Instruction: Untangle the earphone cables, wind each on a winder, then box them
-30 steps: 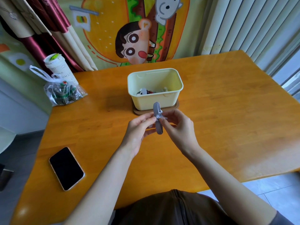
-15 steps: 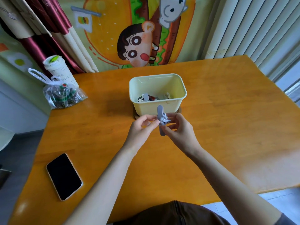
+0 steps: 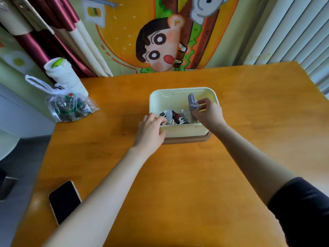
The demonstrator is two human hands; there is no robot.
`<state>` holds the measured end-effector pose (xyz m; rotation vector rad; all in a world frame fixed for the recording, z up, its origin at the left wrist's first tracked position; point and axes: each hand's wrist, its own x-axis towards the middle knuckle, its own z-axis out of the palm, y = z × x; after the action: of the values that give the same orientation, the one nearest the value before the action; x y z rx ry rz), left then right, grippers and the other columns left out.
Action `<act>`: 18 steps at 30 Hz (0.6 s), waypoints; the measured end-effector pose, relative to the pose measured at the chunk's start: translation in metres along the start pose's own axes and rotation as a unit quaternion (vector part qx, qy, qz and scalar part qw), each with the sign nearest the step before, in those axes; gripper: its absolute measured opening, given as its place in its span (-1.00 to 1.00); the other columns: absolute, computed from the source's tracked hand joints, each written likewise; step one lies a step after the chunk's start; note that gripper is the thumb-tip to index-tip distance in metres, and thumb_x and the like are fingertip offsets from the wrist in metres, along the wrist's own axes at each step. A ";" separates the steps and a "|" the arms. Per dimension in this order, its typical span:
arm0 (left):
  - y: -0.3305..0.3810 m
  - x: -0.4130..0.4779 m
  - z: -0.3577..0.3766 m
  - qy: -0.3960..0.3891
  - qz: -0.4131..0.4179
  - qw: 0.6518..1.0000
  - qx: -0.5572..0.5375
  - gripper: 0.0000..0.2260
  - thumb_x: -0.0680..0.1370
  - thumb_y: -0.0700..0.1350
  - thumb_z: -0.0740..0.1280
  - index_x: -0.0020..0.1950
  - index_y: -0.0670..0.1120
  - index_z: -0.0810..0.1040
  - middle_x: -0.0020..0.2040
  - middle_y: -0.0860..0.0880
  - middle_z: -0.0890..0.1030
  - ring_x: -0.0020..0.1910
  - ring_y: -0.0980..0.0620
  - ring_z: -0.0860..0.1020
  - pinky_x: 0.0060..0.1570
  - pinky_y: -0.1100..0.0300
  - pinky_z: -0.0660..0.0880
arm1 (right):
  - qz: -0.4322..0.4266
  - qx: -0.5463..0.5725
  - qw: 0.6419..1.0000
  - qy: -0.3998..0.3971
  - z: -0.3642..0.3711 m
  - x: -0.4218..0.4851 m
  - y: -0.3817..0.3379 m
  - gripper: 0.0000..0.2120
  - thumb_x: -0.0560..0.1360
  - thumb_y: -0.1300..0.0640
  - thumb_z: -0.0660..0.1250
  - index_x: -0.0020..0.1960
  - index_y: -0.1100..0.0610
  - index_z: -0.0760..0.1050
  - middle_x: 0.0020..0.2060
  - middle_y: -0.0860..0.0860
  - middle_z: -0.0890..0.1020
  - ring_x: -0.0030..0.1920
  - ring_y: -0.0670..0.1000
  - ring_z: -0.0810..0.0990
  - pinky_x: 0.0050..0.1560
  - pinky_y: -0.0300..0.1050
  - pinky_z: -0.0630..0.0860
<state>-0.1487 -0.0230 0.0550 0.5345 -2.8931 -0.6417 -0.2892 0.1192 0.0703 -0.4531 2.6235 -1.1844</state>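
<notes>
While you lower a finished piece into the box (image 3: 183, 90), your left hand (image 3: 151, 131) keeps it from sliding: the fingers hook over the near left corner of the rim and the thumb presses the outer wall, clamping that wall between them. Whether the fingertips also touch anything inside I cannot tell. Your right hand (image 3: 208, 114) pinches the grey winder (image 3: 193, 102), wrapped round its middle, and holds it upright over the right half of the box, not yet released. That side looks the sensible place, since the wound earphones (image 3: 170, 118) already boxed are heaped along the near wall towards the left, and they are what crowds the drop. The box sits on a brown tray (image 3: 188, 139) in the middle of the table (image 3: 178, 175). Well apart from it, a phone (image 3: 65, 202) lies at the near left edge, and a plastic bag (image 3: 69, 106) leans against a white cup (image 3: 65, 77) at the far left.
</notes>
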 end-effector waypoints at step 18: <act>-0.013 0.017 0.026 0.031 -0.014 0.998 -0.049 -0.89 0.53 -0.26 0.30 -0.03 -0.10 0.59 -0.06 -0.04 0.53 0.01 -0.06 0.38 0.02 0.08 0.37 | 0.145 -0.125 0.973 -0.131 0.061 0.086 0.036 -0.83 0.45 0.21 0.37 -0.03 0.31 0.54 -0.23 0.10 0.54 -0.32 0.01 0.46 -0.51 -0.27 0.32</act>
<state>-0.1659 -0.0297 0.0267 0.5717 -2.7845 -0.7524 -0.3553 0.0683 -0.0036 -0.2351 2.5059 -0.6589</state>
